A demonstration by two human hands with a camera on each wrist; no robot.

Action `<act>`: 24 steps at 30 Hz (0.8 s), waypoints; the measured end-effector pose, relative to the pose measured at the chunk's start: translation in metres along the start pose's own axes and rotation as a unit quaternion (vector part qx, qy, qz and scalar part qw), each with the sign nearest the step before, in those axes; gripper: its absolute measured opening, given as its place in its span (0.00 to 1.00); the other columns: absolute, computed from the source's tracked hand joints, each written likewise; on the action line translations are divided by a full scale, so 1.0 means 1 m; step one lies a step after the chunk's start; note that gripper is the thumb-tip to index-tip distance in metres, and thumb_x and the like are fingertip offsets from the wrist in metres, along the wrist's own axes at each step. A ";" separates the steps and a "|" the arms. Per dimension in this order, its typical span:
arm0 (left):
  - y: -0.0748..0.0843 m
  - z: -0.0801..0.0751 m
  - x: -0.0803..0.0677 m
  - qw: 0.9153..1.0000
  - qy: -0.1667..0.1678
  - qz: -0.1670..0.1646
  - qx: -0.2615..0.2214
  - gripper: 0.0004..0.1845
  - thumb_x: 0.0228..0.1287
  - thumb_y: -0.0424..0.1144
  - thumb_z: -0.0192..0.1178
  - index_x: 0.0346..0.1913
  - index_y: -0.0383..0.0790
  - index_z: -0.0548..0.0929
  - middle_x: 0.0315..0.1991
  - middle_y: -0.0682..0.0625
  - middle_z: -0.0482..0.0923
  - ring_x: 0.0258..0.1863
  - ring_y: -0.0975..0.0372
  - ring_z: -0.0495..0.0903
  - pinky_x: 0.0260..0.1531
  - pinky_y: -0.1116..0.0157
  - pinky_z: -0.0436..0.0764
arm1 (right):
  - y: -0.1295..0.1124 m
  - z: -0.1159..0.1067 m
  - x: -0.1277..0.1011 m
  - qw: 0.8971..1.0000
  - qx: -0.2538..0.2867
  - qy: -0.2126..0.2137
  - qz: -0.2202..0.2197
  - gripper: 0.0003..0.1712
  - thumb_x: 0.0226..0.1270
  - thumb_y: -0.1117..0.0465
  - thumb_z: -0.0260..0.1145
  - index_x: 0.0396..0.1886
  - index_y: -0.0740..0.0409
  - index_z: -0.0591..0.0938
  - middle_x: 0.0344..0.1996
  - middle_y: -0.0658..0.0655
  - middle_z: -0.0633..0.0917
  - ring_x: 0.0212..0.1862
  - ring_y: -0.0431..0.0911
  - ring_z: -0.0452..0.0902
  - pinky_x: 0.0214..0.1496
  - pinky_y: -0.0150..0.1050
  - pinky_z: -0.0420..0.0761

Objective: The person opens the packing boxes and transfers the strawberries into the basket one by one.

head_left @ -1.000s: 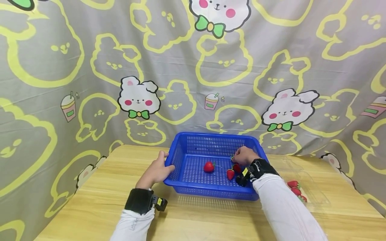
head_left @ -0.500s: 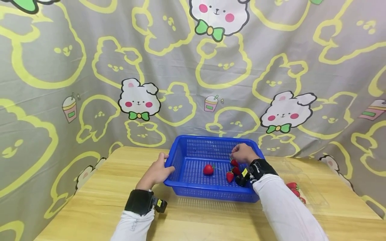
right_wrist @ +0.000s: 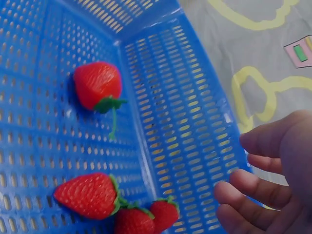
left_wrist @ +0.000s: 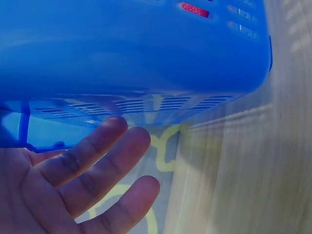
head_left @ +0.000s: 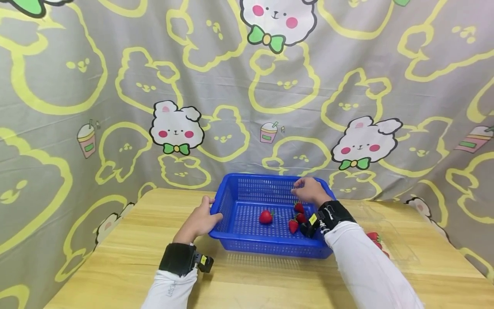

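Our relaxed, empty right hand (head_left: 307, 190) hovers above red strawberries (head_left: 295, 216) in the blue perforated plastic basket (head_left: 235, 195). Our left hand (head_left: 201, 219) rests flat against its left wall, on the wooden table (head_left: 115, 257) before a bunny-print curtain (head_left: 115, 86)

Left hand (head_left: 200, 219) flat, fingers straight; right hand (head_left: 307, 190) raised, loosely curled.

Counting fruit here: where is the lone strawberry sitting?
In the head view, the lone strawberry lies mid-floor in the blue basket, left of the three clustered strawberries.
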State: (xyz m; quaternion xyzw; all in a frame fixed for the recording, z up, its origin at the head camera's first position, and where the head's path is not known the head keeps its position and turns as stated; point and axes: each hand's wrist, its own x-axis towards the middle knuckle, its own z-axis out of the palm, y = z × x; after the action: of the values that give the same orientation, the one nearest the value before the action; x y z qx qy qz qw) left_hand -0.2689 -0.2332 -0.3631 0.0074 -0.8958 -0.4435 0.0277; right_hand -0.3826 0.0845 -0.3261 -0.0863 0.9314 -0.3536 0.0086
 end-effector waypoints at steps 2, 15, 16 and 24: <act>0.000 0.000 0.000 1.000 -0.001 0.001 0.001 0.26 0.66 0.37 0.55 0.63 0.33 0.60 0.53 0.30 0.74 0.45 0.45 0.80 0.45 0.44 0.79 | -0.003 -0.003 0.000 1.000 0.002 0.006 -0.010 0.18 0.67 0.59 0.63 0.51 0.66 0.78 0.37 0.61 0.84 0.37 0.51 0.80 0.41 0.46 0.77; 0.001 0.000 0.002 1.000 -0.012 -0.003 0.013 0.27 0.66 0.38 0.54 0.63 0.34 0.59 0.54 0.29 0.74 0.46 0.45 0.80 0.45 0.44 0.79 | -0.014 -0.035 -0.021 0.992 0.116 0.048 -0.034 0.21 0.69 0.59 0.61 0.56 0.67 0.74 0.45 0.66 0.81 0.41 0.53 0.80 0.42 0.41 0.80; 0.001 -0.001 0.002 1.000 -0.012 -0.004 0.013 0.27 0.66 0.39 0.54 0.63 0.34 0.59 0.54 0.29 0.74 0.45 0.45 0.80 0.45 0.44 0.79 | -0.014 -0.037 -0.023 0.989 0.136 0.055 -0.033 0.21 0.70 0.59 0.61 0.56 0.67 0.73 0.45 0.66 0.81 0.40 0.51 0.81 0.41 0.40 0.80; 0.001 -0.002 0.001 1.000 -0.010 0.000 0.016 0.27 0.66 0.39 0.54 0.63 0.34 0.58 0.55 0.28 0.73 0.47 0.43 0.79 0.47 0.43 0.77 | -0.001 -0.057 -0.051 0.964 0.222 0.141 -0.035 0.21 0.70 0.59 0.61 0.55 0.70 0.73 0.45 0.65 0.80 0.33 0.40 0.80 0.36 0.33 0.81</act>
State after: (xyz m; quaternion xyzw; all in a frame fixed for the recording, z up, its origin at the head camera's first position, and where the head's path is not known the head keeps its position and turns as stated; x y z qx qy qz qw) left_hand -0.2695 -0.2344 -0.3610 0.0038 -0.9030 -0.4291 0.0190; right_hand -0.3364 0.1300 -0.2846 -0.0645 0.8177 -0.5601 -0.1163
